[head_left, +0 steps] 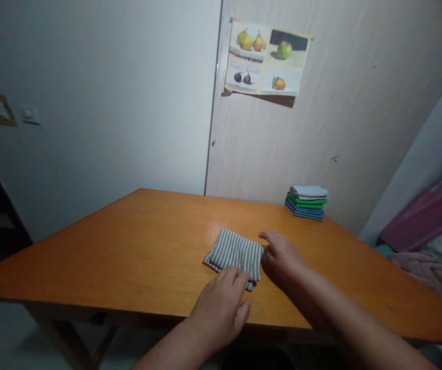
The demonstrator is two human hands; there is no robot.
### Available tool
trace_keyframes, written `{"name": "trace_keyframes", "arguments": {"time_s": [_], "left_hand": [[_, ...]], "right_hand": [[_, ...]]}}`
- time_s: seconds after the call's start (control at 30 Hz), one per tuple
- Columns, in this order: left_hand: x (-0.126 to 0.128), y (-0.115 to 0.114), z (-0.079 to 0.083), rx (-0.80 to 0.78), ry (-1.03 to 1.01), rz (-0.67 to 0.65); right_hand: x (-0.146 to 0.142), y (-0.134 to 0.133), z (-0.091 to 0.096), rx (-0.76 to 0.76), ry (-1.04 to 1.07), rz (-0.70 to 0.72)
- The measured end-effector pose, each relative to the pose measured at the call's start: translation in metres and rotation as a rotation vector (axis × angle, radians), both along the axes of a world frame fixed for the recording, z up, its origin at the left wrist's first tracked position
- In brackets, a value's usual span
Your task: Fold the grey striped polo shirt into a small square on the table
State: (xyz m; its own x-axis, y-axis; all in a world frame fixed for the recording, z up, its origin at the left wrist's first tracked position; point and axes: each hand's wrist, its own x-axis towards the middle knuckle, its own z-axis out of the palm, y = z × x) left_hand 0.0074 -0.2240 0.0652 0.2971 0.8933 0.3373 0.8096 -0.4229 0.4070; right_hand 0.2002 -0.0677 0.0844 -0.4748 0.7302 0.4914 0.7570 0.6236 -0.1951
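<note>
A folded grey-and-white striped cloth (236,252) lies on the wooden table, its layers slightly offset along the front edge. My left hand (224,303) rests over that front edge, fingers stretched together on the fabric and thumb held apart. At the cloth's right edge is my right hand (282,255), its index finger pointing left above the corner and its other fingers bent beside the edge. Nothing shows in its grasp, though the undersides of those fingers are hidden.
A stack of folded cloths (307,203), white, green and blue, stands at the table's back right corner. The orange-brown table (128,252) meets the wall behind. Fruit pictures (267,61) hang on the wall panel. Pink fabric (428,205) lies beyond the right side.
</note>
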Motion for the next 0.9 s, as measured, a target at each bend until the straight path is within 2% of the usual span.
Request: {"name": "trace_keyframes", "arguments": {"time_s": [0.07,0.13,0.2,0.27,0.37,0.43,0.57,0.67,0.77,0.9], "left_hand": [[0.002,-0.001,0.0,0.006,-0.033,-0.029],[-0.002,-0.002,0.0,0.022,-0.07,-0.045],[-0.012,-0.002,0.0,0.059,-0.1,0.014],[-0.027,0.001,0.0,0.109,-0.109,0.144],[-0.051,0.008,0.001,0.154,-0.084,0.279],[-0.063,0.012,0.001,0.141,-0.071,0.252],[-0.069,0.014,-0.002,0.098,-0.054,0.13],[-0.066,0.013,-0.005,0.082,-0.038,0.127],[-0.064,0.013,-0.006,0.076,-0.027,0.13],[-0.064,0.012,-0.005,0.066,-0.036,0.143]], "right_hand": [[-0.006,-0.009,0.006,0.054,0.114,-0.017],[-0.016,-0.024,0.013,0.046,0.147,0.138],[-0.029,-0.042,0.019,-0.005,0.079,0.322],[-0.04,-0.057,0.021,-0.035,-0.047,0.388],[-0.05,-0.067,0.017,-0.006,-0.206,0.334],[-0.053,-0.064,0.011,0.011,-0.23,0.287],[-0.052,-0.049,0.003,-0.069,-0.025,0.171],[-0.052,-0.042,0.006,-0.113,0.171,0.085],[-0.056,-0.047,0.01,-0.032,0.136,0.14],[-0.064,-0.066,0.007,0.045,-0.18,0.28]]}}
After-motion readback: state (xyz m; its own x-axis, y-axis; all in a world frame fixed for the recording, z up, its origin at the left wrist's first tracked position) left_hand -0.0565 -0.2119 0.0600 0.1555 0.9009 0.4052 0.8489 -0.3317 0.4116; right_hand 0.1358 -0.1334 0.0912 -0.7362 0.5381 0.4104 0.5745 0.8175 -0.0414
